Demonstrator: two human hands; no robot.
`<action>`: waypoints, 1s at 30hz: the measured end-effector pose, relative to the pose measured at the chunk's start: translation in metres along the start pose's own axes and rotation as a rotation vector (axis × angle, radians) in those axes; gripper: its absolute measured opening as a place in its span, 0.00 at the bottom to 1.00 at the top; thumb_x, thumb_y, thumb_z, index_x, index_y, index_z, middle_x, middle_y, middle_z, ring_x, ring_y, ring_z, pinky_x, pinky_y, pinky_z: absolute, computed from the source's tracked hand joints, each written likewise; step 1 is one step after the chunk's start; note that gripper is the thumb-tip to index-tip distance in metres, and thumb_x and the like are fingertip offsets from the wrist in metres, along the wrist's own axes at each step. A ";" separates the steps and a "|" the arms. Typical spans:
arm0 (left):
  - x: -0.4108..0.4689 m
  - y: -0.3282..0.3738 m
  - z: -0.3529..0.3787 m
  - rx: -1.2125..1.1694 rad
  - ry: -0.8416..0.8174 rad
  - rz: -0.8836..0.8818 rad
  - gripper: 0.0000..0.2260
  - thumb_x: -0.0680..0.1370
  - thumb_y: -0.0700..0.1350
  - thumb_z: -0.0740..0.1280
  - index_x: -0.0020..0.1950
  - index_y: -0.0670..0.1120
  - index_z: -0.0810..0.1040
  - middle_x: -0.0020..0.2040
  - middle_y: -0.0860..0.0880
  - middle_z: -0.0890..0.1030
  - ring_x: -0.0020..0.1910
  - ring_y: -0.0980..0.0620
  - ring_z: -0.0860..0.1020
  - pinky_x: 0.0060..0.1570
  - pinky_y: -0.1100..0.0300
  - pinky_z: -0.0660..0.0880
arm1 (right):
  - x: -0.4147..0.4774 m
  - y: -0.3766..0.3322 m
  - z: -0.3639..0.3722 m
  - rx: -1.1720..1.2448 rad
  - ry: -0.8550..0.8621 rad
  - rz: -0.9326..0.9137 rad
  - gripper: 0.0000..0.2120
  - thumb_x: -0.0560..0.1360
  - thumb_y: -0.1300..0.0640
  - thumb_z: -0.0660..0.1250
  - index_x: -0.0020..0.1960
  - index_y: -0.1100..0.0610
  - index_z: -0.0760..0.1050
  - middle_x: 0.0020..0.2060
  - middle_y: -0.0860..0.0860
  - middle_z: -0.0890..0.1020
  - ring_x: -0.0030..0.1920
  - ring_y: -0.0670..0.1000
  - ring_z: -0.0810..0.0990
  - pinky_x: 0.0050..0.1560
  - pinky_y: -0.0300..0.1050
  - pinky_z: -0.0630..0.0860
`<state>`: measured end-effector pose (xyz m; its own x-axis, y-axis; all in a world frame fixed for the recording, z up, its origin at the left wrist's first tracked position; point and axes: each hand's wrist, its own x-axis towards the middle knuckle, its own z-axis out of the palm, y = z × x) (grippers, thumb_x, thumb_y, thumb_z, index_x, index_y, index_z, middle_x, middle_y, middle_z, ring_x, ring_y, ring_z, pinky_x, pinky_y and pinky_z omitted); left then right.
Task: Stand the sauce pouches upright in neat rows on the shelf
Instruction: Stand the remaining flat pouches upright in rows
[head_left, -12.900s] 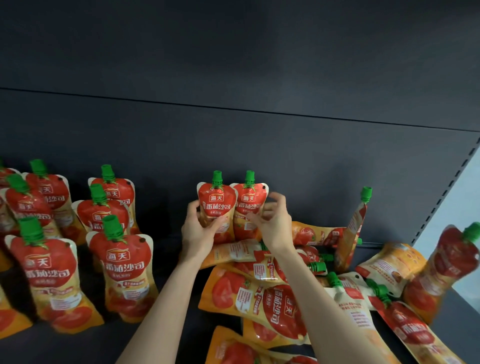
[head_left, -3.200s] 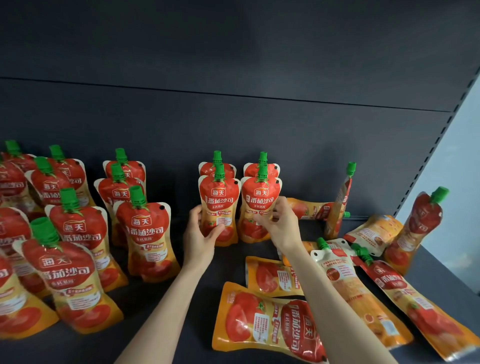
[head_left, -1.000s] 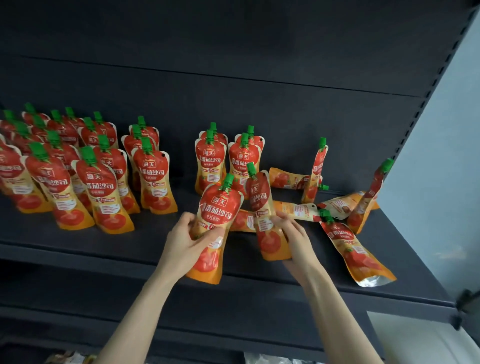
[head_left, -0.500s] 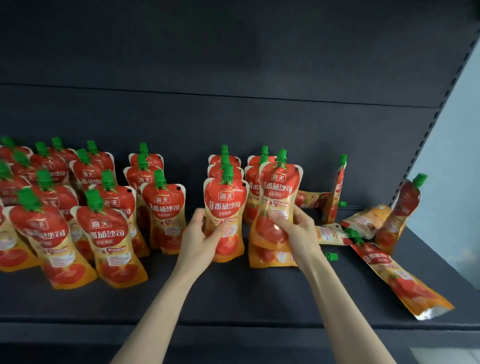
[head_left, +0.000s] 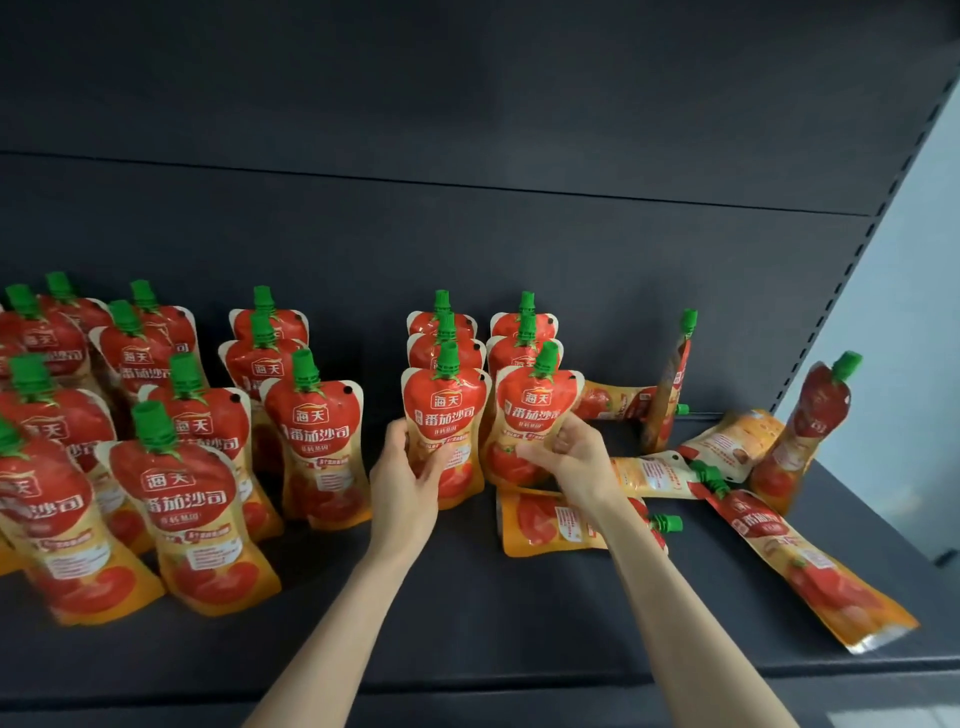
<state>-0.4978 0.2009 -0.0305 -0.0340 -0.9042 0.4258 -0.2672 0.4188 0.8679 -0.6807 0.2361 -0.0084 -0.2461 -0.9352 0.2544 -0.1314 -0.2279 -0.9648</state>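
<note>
At the far left of the dark shelf (head_left: 467, 613), a crowd of sauce pouches (head_left: 192, 499) stands upright in rows, red and orange with green caps, fronts facing out. The nearest ones overlap each other closely, and the rows run back toward the shelf's rear wall (head_left: 467, 249). Just right of them a short file of three stands one behind the other, its front pouch (head_left: 317, 441) a little apart from the next group.

Near the middle are two more files, side by side, each three deep. The left hand (head_left: 410, 478) is wrapped around the lower left side of the front pouch in the left file (head_left: 447, 421), thumb across its face and fingers behind, holding it upright on the shelf. The right hand (head_left: 571, 457) grips the lower part of the front pouch in the right file (head_left: 535, 415), fingers curled over its face; this pouch leans slightly to the right and touches its neighbour.

Below the right hand a pouch lies flat (head_left: 561, 525), its cap pointing right. Behind it another lies flat against the rear wall (head_left: 613, 400), and a thin one stands edge-on (head_left: 670, 384) beside that. Further right, two pouches lie flat, a pale one (head_left: 654, 475) and one nearer the corner (head_left: 727, 447). A long pouch (head_left: 789, 566) lies diagonally toward the shelf's front edge. At the far right, one pouch (head_left: 810, 431) stands leaning against the side.
</note>
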 end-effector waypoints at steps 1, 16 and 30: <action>0.000 -0.001 0.000 0.002 -0.002 -0.005 0.18 0.75 0.46 0.68 0.62 0.46 0.68 0.55 0.56 0.73 0.56 0.58 0.72 0.52 0.64 0.71 | 0.000 0.002 0.000 0.003 -0.012 0.004 0.15 0.71 0.66 0.71 0.53 0.51 0.76 0.44 0.42 0.84 0.47 0.41 0.82 0.41 0.30 0.76; -0.005 -0.005 0.000 0.023 0.028 -0.007 0.23 0.74 0.42 0.69 0.67 0.43 0.65 0.62 0.45 0.75 0.61 0.51 0.74 0.55 0.60 0.72 | -0.011 0.009 0.000 -0.178 0.029 -0.047 0.18 0.73 0.56 0.71 0.59 0.47 0.68 0.52 0.39 0.78 0.54 0.41 0.78 0.48 0.32 0.76; -0.003 -0.008 -0.003 -0.006 0.015 -0.042 0.25 0.75 0.41 0.67 0.70 0.45 0.62 0.65 0.44 0.73 0.64 0.48 0.72 0.59 0.54 0.73 | -0.015 0.006 0.009 -0.275 0.067 -0.030 0.17 0.75 0.57 0.68 0.60 0.52 0.66 0.56 0.45 0.77 0.56 0.45 0.76 0.55 0.40 0.75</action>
<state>-0.4923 0.2009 -0.0383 -0.0085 -0.9196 0.3928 -0.2619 0.3811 0.8867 -0.6693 0.2466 -0.0184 -0.2997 -0.9073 0.2951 -0.3933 -0.1643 -0.9046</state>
